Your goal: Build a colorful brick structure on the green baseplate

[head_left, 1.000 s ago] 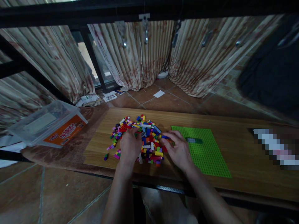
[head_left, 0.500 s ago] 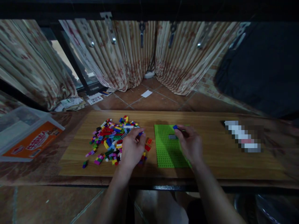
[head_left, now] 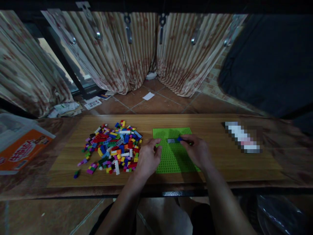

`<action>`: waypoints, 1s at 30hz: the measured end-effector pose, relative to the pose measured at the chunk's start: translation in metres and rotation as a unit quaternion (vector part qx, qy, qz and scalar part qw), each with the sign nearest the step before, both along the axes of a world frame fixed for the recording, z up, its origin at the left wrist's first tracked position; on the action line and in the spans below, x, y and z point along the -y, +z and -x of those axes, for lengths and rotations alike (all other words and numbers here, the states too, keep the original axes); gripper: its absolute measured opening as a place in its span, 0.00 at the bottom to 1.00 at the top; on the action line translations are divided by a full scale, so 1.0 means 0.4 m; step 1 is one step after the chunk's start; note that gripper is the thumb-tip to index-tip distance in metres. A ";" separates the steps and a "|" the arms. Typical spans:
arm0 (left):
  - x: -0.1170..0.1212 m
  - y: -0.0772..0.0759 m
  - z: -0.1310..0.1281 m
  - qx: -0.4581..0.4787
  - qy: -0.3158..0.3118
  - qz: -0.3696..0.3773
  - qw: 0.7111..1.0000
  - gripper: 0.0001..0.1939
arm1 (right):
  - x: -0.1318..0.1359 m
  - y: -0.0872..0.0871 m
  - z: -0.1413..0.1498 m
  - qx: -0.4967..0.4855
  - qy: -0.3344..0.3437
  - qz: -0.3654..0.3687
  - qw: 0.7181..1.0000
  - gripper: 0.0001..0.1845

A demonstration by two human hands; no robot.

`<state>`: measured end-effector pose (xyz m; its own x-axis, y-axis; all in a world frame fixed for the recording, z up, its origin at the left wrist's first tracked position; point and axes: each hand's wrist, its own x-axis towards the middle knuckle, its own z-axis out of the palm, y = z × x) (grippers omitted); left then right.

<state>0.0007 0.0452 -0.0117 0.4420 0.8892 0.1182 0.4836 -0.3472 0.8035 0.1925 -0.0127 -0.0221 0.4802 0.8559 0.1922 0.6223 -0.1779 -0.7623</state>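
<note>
My right hand point(head_left: 197, 150) pinches a small blue brick point(head_left: 179, 139) between thumb and fingers, low over the green baseplate point(head_left: 168, 163). The blue brick is at the right end of a grey brick point(head_left: 171, 141) lying on the plate; whether it is pressed down I cannot tell. My left hand point(head_left: 149, 156) hovers at the plate's left edge, its fingers curled and thumb near the index finger. What it holds, if anything, is hidden. To its left spreads a heap of mixed toy bricks point(head_left: 112, 143) in many colours.
The wooden board point(head_left: 220, 169) lies on a cloth-covered table. At far left stands a clear plastic box point(head_left: 26, 150) with an orange label. A blurred-out flat object point(head_left: 242, 137) lies on the right. Curtains point(head_left: 137, 58) hang beyond the table.
My left hand has moved right, from the brick heap to the baseplate's edge. My right hand has brought the blue brick down to the grey brick. The camera view has shifted slightly.
</note>
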 end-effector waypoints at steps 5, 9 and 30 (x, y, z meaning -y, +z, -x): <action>0.003 -0.013 -0.025 -0.014 0.002 0.007 1.000 0.15 | -0.001 0.006 0.041 0.028 0.061 0.007 0.998 0.10; 0.006 -0.022 -0.038 -0.001 0.005 0.039 0.999 0.16 | -0.002 -0.002 0.074 0.046 0.066 0.022 0.997 0.10; 0.003 -0.084 -0.058 0.103 -0.023 0.122 0.987 0.19 | 0.005 -0.022 0.076 0.034 0.040 0.060 0.997 0.08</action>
